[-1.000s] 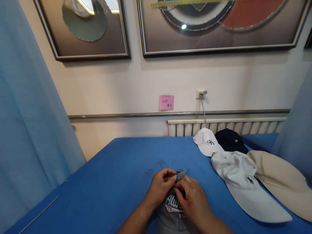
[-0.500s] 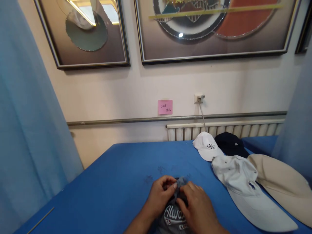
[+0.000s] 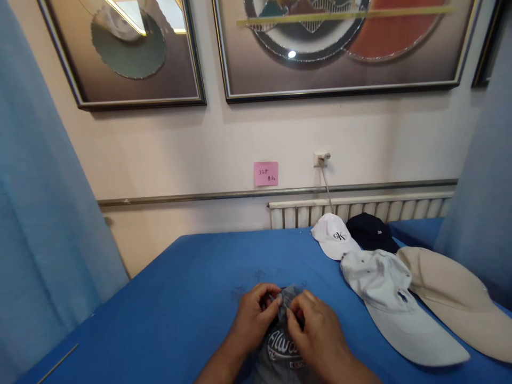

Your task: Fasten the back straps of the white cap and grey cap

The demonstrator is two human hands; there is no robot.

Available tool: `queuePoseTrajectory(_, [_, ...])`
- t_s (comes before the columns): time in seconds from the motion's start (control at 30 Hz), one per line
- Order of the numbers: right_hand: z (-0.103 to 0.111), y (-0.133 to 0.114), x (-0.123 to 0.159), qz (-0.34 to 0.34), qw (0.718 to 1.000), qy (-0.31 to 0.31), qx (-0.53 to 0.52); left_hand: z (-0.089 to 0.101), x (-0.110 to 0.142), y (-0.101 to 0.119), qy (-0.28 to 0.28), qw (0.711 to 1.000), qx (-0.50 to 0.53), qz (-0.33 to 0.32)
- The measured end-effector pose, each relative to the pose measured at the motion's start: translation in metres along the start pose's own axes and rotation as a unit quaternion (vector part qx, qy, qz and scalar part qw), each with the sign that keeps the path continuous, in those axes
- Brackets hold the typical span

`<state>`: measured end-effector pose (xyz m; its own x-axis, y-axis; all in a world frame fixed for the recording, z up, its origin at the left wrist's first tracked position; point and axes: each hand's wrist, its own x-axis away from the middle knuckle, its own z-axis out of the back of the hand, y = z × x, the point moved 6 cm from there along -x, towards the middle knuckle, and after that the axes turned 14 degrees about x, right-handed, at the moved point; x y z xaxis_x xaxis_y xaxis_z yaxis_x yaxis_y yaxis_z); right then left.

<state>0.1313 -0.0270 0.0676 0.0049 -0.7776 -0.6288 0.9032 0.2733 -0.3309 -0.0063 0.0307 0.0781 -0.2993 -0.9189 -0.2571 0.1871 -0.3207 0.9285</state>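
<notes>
A grey cap [image 3: 269, 369] with white script lettering lies at the bottom middle, largely covered by my hands and cut off by the lower picture edge. My left hand [image 3: 256, 316] grips its upper part from the left, thumb and fingers closed on the cloth. From the right, my right hand [image 3: 320, 332] pinches the same gathered fabric with thumb and forefinger. The fingertips of both hands are close together, and a crumpled fold of grey cloth rises between them. Whether anything small is held there cannot be made out.
To the right lie a white cap [image 3: 331, 246], a navy cap [image 3: 370, 229], a pale cap [image 3: 412, 325] and a beige cap [image 3: 452, 288]. A thin stick [image 3: 58, 364] rests on the blue-covered table [image 3: 160, 309] at left. Behind are a radiator [image 3: 360, 212] and blue curtains [image 3: 48, 213].
The view has shifted slightly, so the background sits a little further left. My right thumb and forefinger have come closer together on the cloth; my left hand keeps its grip.
</notes>
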Motion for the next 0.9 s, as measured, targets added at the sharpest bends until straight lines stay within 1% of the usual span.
queuePoseTrajectory(0.1, [0.002,0.003,-0.002,-0.003,0.999,0.010,-0.037,0.000,0.001,0.011,-0.021,0.997,-0.061,-0.050])
queuePoseTrajectory(0.23, [0.002,0.008,-0.001,-0.003,0.995,0.026,-0.097,-0.002,0.001,0.019,-0.047,0.988,-0.112,-0.094])
queuePoseTrajectory(0.33, [0.004,0.010,0.000,-0.004,0.989,0.045,-0.142,-0.004,0.001,0.018,-0.079,0.981,-0.135,-0.111])
queuePoseTrajectory(0.43, [0.009,0.018,0.000,-0.022,0.976,0.084,-0.201,-0.005,-0.001,0.013,-0.094,0.977,-0.155,-0.112])
queuePoseTrajectory(0.5, [0.013,0.035,-0.003,-0.066,0.961,0.126,-0.237,-0.006,-0.005,0.012,-0.091,0.975,-0.166,-0.113])
queuePoseTrajectory(0.57, [0.018,0.060,-0.008,-0.134,0.943,0.173,-0.252,-0.008,-0.009,0.014,-0.090,0.972,-0.182,-0.114])
queuePoseTrajectory(0.67, [0.026,0.100,-0.015,-0.220,0.903,0.227,-0.290,-0.019,-0.019,0.024,-0.110,0.963,-0.219,-0.114])
queuePoseTrajectory(0.73, [0.034,0.117,-0.016,-0.248,0.884,0.265,-0.295,-0.029,-0.030,0.032,-0.128,0.955,-0.239,-0.123])
queuePoseTrajectory(0.77, [0.039,0.119,-0.016,-0.248,0.882,0.281,-0.285,-0.034,-0.036,0.036,-0.135,0.950,-0.248,-0.130])
queuePoseTrajectory(0.8, [0.044,0.117,-0.016,-0.235,0.887,0.293,-0.267,-0.040,-0.044,0.038,-0.140,0.946,-0.258,-0.138])
queuePoseTrajectory(0.83, [0.049,0.109,-0.015,-0.208,0.898,0.299,-0.245,-0.045,-0.053,0.040,-0.142,0.942,-0.267,-0.147])
queuePoseTrajectory(0.87, [0.053,0.098,-0.015,-0.167,0.913,0.300,-0.220,-0.051,-0.063,0.041,-0.145,0.938,-0.273,-0.157])
queuePoseTrajectory(0.9, [0.055,0.082,-0.014,-0.105,0.931,0.289,-0.198,-0.057,-0.073,0.041,-0.149,0.935,-0.275,-0.167])
